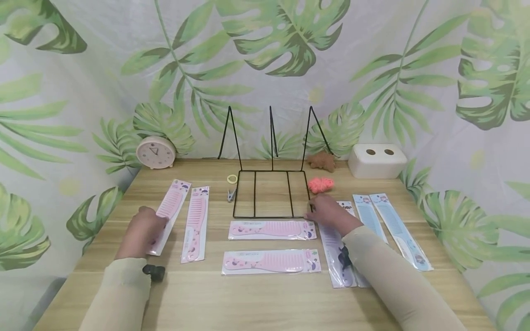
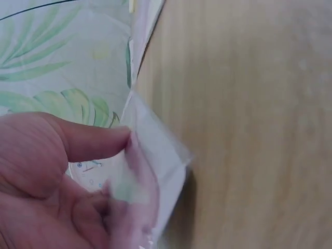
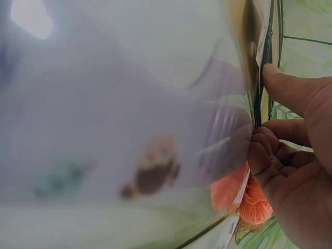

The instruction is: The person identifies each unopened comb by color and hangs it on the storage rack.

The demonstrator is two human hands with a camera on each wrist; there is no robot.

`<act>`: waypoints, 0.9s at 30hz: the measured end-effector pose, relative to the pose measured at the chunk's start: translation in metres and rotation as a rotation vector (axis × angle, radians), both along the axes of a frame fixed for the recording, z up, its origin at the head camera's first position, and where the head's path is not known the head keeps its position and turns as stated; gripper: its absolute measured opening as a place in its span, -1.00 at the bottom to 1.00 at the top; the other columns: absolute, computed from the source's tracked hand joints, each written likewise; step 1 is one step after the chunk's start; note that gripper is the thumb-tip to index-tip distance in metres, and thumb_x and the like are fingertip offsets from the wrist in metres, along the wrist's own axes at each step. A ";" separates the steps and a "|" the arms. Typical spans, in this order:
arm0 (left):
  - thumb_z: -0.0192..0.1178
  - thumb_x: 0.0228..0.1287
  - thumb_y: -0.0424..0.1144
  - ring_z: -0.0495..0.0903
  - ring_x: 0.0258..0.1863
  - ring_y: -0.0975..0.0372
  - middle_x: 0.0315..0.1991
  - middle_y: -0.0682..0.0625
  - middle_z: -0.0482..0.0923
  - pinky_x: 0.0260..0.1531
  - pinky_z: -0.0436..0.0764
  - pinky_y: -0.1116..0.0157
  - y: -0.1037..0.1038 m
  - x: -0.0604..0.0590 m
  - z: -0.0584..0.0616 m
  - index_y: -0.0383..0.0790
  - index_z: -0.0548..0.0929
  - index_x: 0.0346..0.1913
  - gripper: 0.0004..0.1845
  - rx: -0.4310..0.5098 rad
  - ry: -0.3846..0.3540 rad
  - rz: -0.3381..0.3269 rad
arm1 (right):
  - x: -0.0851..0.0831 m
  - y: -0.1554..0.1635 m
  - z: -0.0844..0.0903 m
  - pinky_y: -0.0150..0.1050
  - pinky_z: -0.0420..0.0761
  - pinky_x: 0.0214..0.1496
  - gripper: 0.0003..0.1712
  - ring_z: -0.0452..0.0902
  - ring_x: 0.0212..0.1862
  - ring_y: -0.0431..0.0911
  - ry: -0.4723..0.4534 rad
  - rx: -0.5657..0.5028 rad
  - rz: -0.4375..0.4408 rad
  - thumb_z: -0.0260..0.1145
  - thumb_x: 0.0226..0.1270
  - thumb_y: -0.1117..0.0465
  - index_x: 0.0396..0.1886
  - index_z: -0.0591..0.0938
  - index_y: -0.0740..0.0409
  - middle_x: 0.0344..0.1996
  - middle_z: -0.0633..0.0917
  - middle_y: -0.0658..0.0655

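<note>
Two hands are at work on our wooden table [image 1: 265,299], each on a packaged comb. Our left hand [image 1: 141,232] pinches the near end of the leftmost pink comb [image 1: 170,212], thumb and fingers curled onto its clear wrapper, which shows blurred in the left wrist view [image 2: 148,171]. A second pink comb [image 1: 196,224] lies just beside it, and two more pink ones [image 1: 271,229] [image 1: 271,261] lie crosswise in the middle. Our right hand [image 1: 329,214] grips the far end of a purple comb [image 1: 337,255] with curled fingers [image 3: 267,155], right by the front corner of the black wire rack [image 1: 271,193]; whether it touches the wire we cannot tell. Blue combs [image 1: 399,230] lie to the right, and an orange hair tie [image 1: 320,185] sits near the rack.
</note>
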State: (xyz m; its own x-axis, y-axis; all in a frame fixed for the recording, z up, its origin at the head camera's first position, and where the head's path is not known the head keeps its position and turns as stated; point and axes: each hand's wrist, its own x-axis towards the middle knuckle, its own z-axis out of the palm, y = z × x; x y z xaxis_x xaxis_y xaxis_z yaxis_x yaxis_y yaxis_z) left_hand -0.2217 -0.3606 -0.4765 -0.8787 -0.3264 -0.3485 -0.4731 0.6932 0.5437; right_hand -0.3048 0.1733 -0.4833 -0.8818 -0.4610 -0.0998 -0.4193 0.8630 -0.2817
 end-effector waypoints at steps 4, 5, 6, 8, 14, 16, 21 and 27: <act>-0.11 0.67 -0.23 0.57 -0.02 -0.17 0.23 -0.56 0.40 -0.23 0.68 0.07 -0.010 -0.010 -0.002 -0.63 -0.06 0.62 -0.27 0.077 -0.032 -0.028 | -0.001 0.000 0.001 0.01 0.61 -0.09 -0.68 0.51 -0.28 -0.01 -0.003 0.004 -0.008 0.52 0.48 0.06 -0.16 0.76 0.27 -0.46 0.64 0.04; -0.14 0.67 -0.25 0.55 0.04 -0.20 0.30 -0.60 0.35 -0.16 0.68 0.04 -0.012 -0.012 -0.001 -0.59 -0.13 0.66 -0.26 0.083 -0.028 -0.040 | -0.001 0.000 0.001 0.00 0.60 -0.09 -0.69 0.51 -0.29 -0.01 -0.004 0.001 -0.007 0.52 0.48 0.06 -0.17 0.75 0.27 -0.46 0.64 0.05; -0.16 0.66 -0.26 0.54 0.08 -0.22 0.37 -0.62 0.30 -0.11 0.67 0.00 -0.013 -0.013 0.000 -0.55 -0.16 0.68 -0.25 0.085 -0.013 -0.051 | -0.002 0.000 0.002 0.00 0.60 -0.11 -0.69 0.51 -0.29 -0.01 -0.004 -0.003 -0.004 0.53 0.48 0.07 -0.18 0.75 0.26 -0.46 0.63 0.04; -0.22 0.67 -0.26 0.51 0.15 -0.28 0.44 -0.65 0.24 -0.06 0.65 -0.04 -0.015 -0.014 0.004 -0.49 -0.21 0.71 -0.25 0.081 0.031 -0.077 | -0.003 0.000 0.003 -0.05 0.56 -0.16 -0.70 0.48 -0.31 -0.03 -0.007 -0.009 0.000 0.53 0.47 0.06 -0.22 0.74 0.23 -0.48 0.59 0.02; -0.20 0.74 -0.18 0.64 0.01 -0.17 0.35 -0.55 0.43 -0.24 0.71 0.11 -0.006 -0.009 0.020 -0.35 0.00 0.70 -0.35 0.138 0.253 -0.163 | -0.006 0.001 0.002 -0.19 0.33 -0.32 -0.68 0.36 -0.39 -0.09 -0.052 -0.022 -0.024 0.57 0.44 0.03 -0.25 0.75 0.20 -0.53 0.44 -0.02; -0.15 0.75 -0.18 0.67 -0.04 -0.08 0.31 -0.48 0.50 -0.27 0.71 0.17 -0.001 -0.006 0.023 -0.28 0.09 0.66 -0.41 0.171 0.320 -0.196 | -0.006 0.001 0.001 -0.18 0.33 -0.31 -0.67 0.37 -0.38 -0.08 -0.065 -0.024 -0.037 0.58 0.43 0.02 -0.18 0.78 0.22 -0.52 0.46 0.00; -0.13 0.80 -0.24 0.69 0.08 0.02 0.37 -0.46 0.49 -0.07 0.77 0.09 0.016 0.000 0.030 -0.12 0.15 0.56 -0.56 0.367 0.405 -0.319 | -0.005 0.002 -0.002 -0.12 0.50 -0.20 -0.63 0.47 -0.30 -0.05 -0.061 -0.024 -0.043 0.59 0.42 0.04 -0.03 0.80 0.26 -0.42 0.63 0.05; -0.15 0.81 -0.32 0.64 0.20 0.30 0.37 -0.16 0.54 0.12 0.70 0.25 0.030 0.003 0.034 -0.08 0.21 0.42 -0.70 0.617 0.513 -0.535 | -0.007 0.003 -0.002 -0.15 0.44 -0.25 -0.71 0.43 -0.35 -0.07 -0.036 -0.027 -0.032 0.59 0.41 0.04 -0.22 0.77 0.18 -0.49 0.55 0.01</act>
State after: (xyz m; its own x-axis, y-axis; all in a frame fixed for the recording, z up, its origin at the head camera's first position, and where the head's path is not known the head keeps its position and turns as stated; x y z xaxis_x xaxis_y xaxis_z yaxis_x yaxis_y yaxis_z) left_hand -0.2187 -0.3306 -0.4423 -0.9512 0.2736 0.1429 0.2189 0.2715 0.9372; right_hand -0.3115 0.1767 -0.4858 -0.8920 -0.4359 -0.1195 -0.3813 0.8676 -0.3192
